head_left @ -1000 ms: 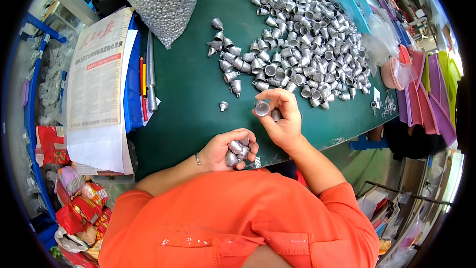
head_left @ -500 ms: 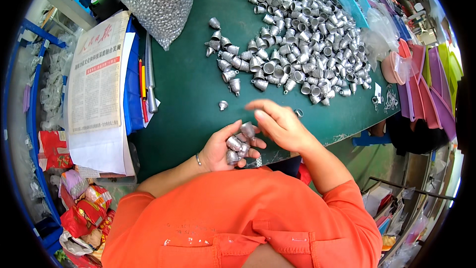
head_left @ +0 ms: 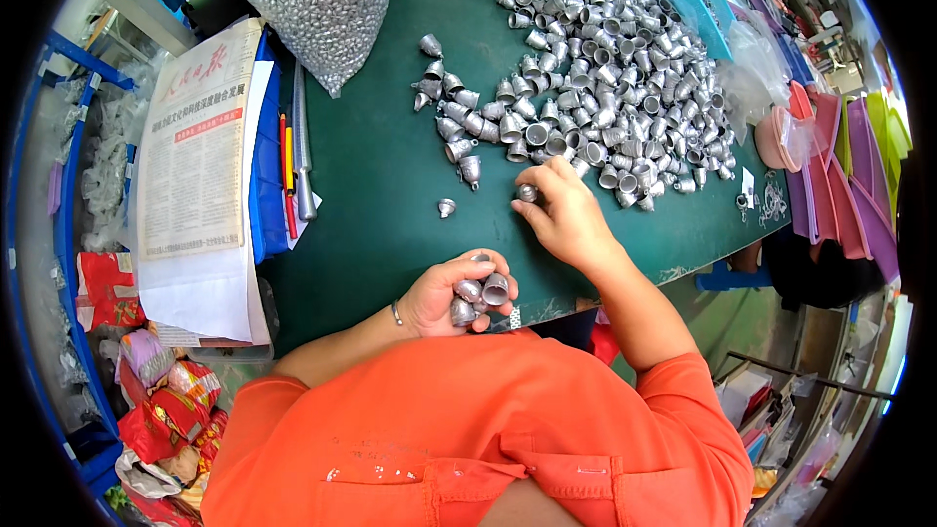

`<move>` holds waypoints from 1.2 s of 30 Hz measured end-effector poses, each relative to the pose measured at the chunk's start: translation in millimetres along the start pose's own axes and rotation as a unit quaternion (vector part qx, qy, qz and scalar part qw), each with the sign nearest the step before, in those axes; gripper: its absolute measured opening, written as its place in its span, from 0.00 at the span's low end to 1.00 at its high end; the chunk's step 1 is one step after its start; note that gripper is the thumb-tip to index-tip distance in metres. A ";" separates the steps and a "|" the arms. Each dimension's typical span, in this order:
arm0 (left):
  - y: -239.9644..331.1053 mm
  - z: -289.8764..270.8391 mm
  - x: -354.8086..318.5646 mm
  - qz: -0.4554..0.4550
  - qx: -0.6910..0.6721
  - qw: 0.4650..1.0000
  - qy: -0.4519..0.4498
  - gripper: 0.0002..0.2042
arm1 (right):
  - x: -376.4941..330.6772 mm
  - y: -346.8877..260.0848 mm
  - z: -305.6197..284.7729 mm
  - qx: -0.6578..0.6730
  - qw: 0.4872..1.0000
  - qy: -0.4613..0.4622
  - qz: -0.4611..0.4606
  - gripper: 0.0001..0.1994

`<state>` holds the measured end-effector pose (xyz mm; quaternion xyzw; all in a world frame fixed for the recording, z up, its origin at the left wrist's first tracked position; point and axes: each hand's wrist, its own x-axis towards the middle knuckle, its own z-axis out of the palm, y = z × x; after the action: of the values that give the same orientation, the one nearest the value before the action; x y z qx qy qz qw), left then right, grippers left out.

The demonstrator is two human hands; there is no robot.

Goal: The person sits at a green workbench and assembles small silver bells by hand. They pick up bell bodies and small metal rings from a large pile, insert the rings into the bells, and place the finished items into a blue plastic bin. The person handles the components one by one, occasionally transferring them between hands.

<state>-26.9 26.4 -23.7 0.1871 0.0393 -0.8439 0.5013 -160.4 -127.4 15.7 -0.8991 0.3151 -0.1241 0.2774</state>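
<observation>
My left hand (head_left: 434,295) is cupped near the table's front edge, with its fingers curled around several small silver metal bells (head_left: 468,291); one shows its hollow mouth. Farther out and to the right, my right hand (head_left: 566,215) pinches a single metal bell (head_left: 527,193) between thumb and fingers, just above the table. Beyond it spreads a large heap of the same bells (head_left: 625,68), some with a little loop on top. A lone, smaller silver piece (head_left: 446,208) lies on the table to the left of my right hand.
A clear bag of small silver balls (head_left: 327,15) stands at the far left. Beside it are a newspaper (head_left: 195,156), a blue tray (head_left: 266,166), pens (head_left: 288,176) and a tapered metal rod (head_left: 302,146). Coloured bins (head_left: 830,171) stand right of the green table (head_left: 361,176).
My right hand has moved away from my left toward the heap and now pinches a bell. The bells in my left hand have shifted slightly.
</observation>
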 end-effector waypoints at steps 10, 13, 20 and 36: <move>-2.4 -4.7 3.4 0.000 -0.004 1.000 -0.012 0.19 | -13.9 -5.4 -0.9 0.836 0.503 -0.169 0.138 0.16; 0.9 7.9 2.1 -0.008 0.031 0.999 0.012 0.21 | -15.7 -4.4 -0.8 0.808 0.537 -0.172 0.171 0.22; -4.0 -9.4 5.6 -0.003 -0.045 0.999 -0.021 0.21 | -6.7 -35.6 -8.9 0.316 0.934 -0.112 0.125 0.15; -2.5 -4.6 1.4 0.044 -0.009 0.999 0.002 0.10 | 27.4 5.0 33.2 0.353 0.932 -0.032 0.073 0.14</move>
<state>-28.3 27.6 -28.8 0.1858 0.0401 -0.8202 0.5397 -128.5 -134.1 -12.9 -0.7209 0.3070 -0.1778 0.5954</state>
